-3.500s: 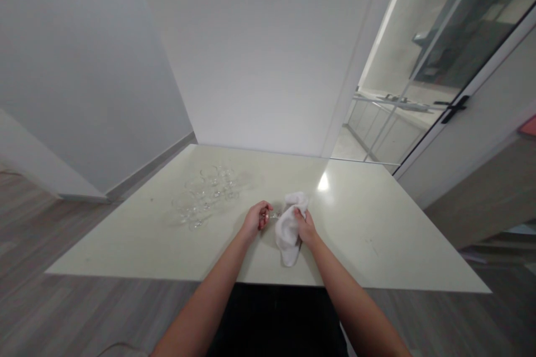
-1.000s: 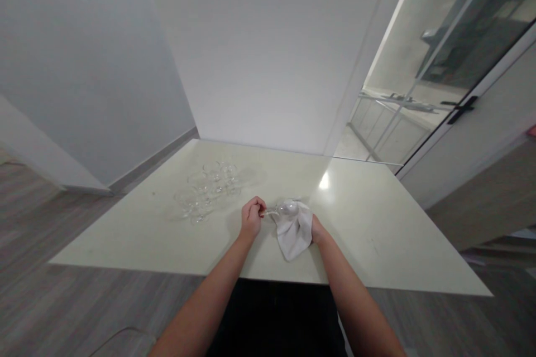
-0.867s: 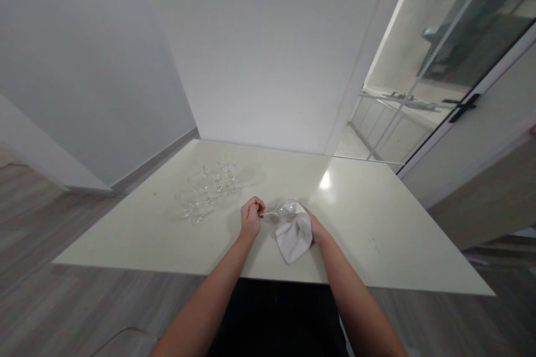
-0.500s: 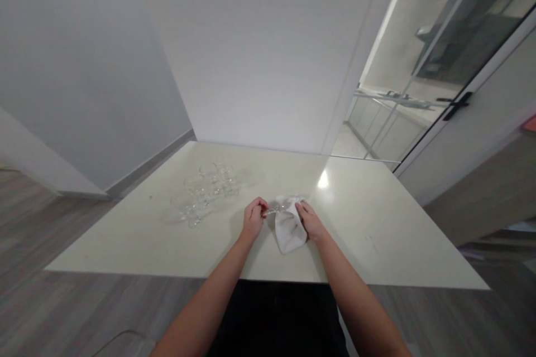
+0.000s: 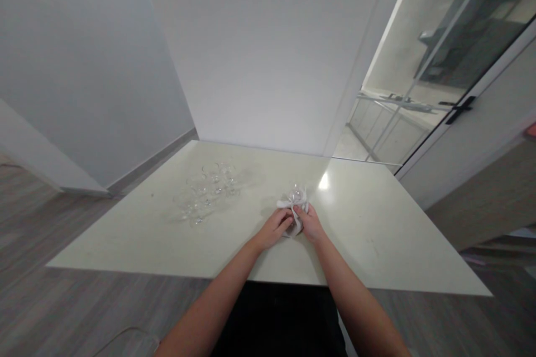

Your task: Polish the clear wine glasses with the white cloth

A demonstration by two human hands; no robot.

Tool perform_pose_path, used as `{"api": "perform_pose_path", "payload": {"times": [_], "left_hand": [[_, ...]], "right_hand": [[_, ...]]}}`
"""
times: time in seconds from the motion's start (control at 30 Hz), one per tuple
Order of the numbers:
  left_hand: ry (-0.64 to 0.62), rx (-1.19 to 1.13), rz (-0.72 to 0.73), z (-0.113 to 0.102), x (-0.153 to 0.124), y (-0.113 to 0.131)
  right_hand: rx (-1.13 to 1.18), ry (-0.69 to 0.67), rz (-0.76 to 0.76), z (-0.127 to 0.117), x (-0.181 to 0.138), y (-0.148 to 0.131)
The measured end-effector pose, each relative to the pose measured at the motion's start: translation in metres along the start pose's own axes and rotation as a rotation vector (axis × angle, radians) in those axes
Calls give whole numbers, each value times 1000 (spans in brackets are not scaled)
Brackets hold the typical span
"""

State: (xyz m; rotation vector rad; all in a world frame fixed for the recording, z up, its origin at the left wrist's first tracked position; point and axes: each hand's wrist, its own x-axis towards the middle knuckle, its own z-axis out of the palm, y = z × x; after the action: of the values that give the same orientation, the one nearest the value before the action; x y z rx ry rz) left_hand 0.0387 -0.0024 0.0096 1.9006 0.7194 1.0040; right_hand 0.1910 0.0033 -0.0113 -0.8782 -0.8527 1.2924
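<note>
A clear stemmed glass point(image 5: 296, 192) pokes out beyond my hands, its rounded upper part pointing away from me. Bunched around its lower part is a white cloth point(image 5: 285, 203), with some folds hanging between my palms. My left hand point(image 5: 275, 227) is closed at the near end of the glass, where fingers and cloth hide the base. Pressing the cloth against the glass from the other side, my right hand point(image 5: 311, 225) is closed, thumb on top.
Several clear glasses point(image 5: 207, 192) stand grouped on the left of the pale glossy table point(image 5: 138, 234). A white wall point(image 5: 259, 67) rises behind the table's far edge. To the right is a glazed door with a black handle point(image 5: 460, 110).
The glass has turned from lying sideways to pointing away from me. My left hand has moved right, close to my right hand, and the cloth is now bunched tighter around the glass.
</note>
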Motion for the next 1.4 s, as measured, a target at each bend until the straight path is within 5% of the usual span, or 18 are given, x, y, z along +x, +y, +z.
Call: {"api": "perform_pose_path", "payload": {"times": [0.2,0.3,0.47,0.63,0.87,1.07,1.27,1.4], "left_hand": [[433,84,-60,-10,-2,-10],[563,-53,-56,-13,3,-15],[484,-413,-72,-15,9,-19],[274,-784,-194,-18,7,-14],[444,-594,-201,-18,12,-13],[280,-831,-226,-16,7,-9],[384,-606,-197,-19,9,-9],[366,-639,-212,-19,7,-13]], "right_hand": [[-268,105,-167,-8,2,-4],[-514,-35,-241,-7,-3,-4],[-556,-363,-78,4,-12,0],[-199,-430,317,3,-17,-2],[-382,-333,69,5,-15,1],[-256,-406,257,1,-17,-2],[-706,-211,-235,7,-17,-3],[-701,-244,-203,6,-17,-6]]}}
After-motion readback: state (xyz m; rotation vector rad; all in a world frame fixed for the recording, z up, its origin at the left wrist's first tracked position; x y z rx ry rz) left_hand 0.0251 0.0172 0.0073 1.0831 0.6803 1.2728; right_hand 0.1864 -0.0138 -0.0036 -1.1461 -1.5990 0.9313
